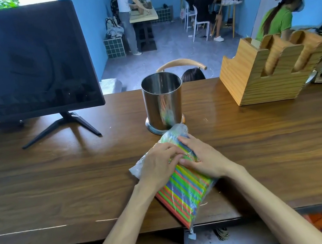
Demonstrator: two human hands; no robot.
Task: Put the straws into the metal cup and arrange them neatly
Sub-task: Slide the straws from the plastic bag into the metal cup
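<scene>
Blue-walled room, other people at work at tables in the background. Long dark brown wooden table (60,178) runs across the foreground.

Large black flat monitor (21,61) on a tripod stand, far left of the table. Slotted light wooden box holder (258,82) on the far right.

Clear plastic bag of multicoloured drinking straws (185,191) lies diagonally at table centre, its near end overhanging the table's front edge and its far end just short of the cup's base.

Shiny cylindrical metal cup (163,100) stands upright just beyond the bag, open at the top; no straws stand in it.

Left hand (157,162) rests on the upper part of the bag, fingers curled and pinching the film. Right hand (201,157) lies beside it on the bag, fingers bent; thumb appears to nip the plastic next to the left fingers.

Judgement: bag is still being opened. Straws will be very light and individually bendy, stiffer as a bundle. Film is thin, slippery and crinkly. Best hold: encircle the whole bundle near mid-length once freed, then lower it end-first into the cup.
</scene>
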